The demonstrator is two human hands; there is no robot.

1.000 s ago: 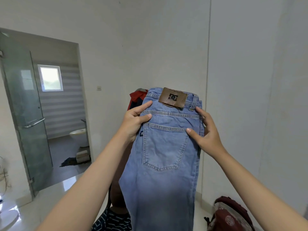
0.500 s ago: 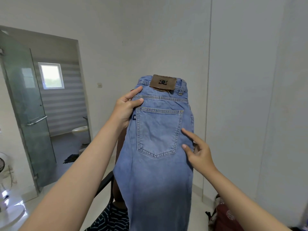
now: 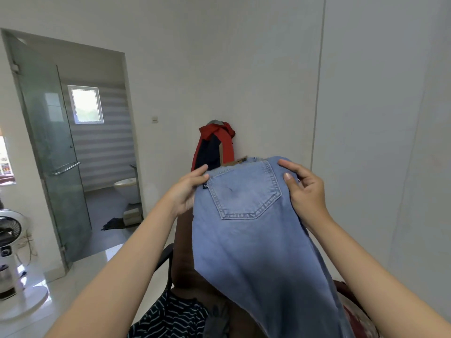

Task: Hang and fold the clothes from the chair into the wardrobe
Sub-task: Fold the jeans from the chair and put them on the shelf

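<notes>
Head view: A pair of light-blue jeans point(image 3: 253, 230) is held up in front of the body, waistband end uppermost, above the chair point(image 3: 166, 259). The left hand point(image 3: 186, 191) grips the left edge at the waistband, fingers curled round the denim with the thumb on top. The right hand point(image 3: 305, 191) pinches the right edge, thumb pressed on the front face and fingers partly curled behind.

The step in hand is judged to be the folding of the jeans. The next move calls for a lengthwise fold to be kept aligned and the legs brought up.

The garment is seen from the back: one stitched rear pocket faces the camera, and the waistband is tipped away. The legs hang down out of frame. A striped garment point(image 3: 170, 315) lies below, and a red jacket point(image 3: 214, 147) hangs behind.
</notes>
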